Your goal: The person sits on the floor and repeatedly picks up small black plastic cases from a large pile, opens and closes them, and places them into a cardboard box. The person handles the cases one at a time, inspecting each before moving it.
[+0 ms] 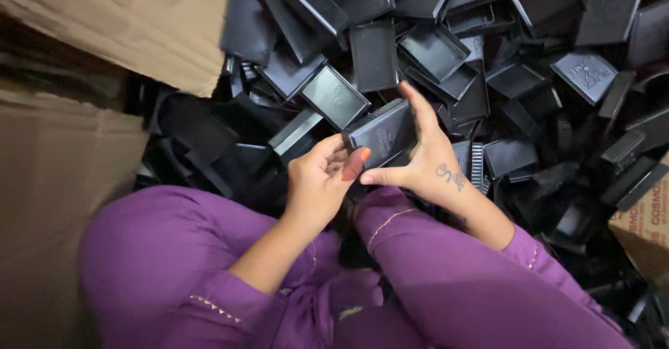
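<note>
Both my hands hold one black rectangular plastic box (382,134) just above my lap. My left hand (322,181) grips its near left end with thumb and fingertips. My right hand (425,161) wraps the right side, with the fingers stretched over the top edge and the thumb below. Purple sleeves cover both my arms, and my purple-clad knees (167,251) fill the lower part of the view.
A large heap of black plastic box halves and lids (432,49) covers the floor ahead and to the right. A cardboard flap (139,21) lies at the upper left, a cardboard sheet (56,202) at the left, and a printed carton (644,230) at the right edge.
</note>
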Available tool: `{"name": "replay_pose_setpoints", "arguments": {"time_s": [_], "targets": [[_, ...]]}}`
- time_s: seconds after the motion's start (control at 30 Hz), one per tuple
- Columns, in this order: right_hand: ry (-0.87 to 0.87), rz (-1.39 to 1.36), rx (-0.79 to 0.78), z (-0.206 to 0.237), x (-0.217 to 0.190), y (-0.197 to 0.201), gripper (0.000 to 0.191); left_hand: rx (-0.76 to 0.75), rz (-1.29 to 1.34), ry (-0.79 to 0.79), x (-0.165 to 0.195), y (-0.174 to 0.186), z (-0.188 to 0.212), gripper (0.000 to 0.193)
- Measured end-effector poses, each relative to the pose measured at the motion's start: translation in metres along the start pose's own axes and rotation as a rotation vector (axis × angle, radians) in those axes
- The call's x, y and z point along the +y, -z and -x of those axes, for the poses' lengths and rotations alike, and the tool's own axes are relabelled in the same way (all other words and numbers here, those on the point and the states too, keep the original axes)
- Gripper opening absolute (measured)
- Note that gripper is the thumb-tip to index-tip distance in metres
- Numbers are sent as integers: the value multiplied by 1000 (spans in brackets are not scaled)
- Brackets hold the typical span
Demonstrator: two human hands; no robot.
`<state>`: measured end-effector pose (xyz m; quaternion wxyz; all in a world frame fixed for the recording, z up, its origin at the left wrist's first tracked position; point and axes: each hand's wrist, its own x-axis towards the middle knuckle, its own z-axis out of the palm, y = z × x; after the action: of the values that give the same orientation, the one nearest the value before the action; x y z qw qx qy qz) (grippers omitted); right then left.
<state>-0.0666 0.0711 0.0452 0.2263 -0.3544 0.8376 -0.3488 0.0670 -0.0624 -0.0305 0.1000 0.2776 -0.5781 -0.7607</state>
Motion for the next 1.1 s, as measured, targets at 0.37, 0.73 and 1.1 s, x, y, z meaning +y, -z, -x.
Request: {"name": "replay_pose_setpoints", "arguments": {"time_s": [0.37, 0.73, 1.1], "targets": [[-690, -9, -415, -64, -58, 51, 38, 45, -711, -344, 18, 57, -21, 26], [30, -145, 227, -122, -61, 124, 66, 85, -660, -455, 10, 45, -24, 33], [-364, 788, 124, -78, 47, 34, 98, -39, -592, -413, 11, 34, -22, 31]]}}
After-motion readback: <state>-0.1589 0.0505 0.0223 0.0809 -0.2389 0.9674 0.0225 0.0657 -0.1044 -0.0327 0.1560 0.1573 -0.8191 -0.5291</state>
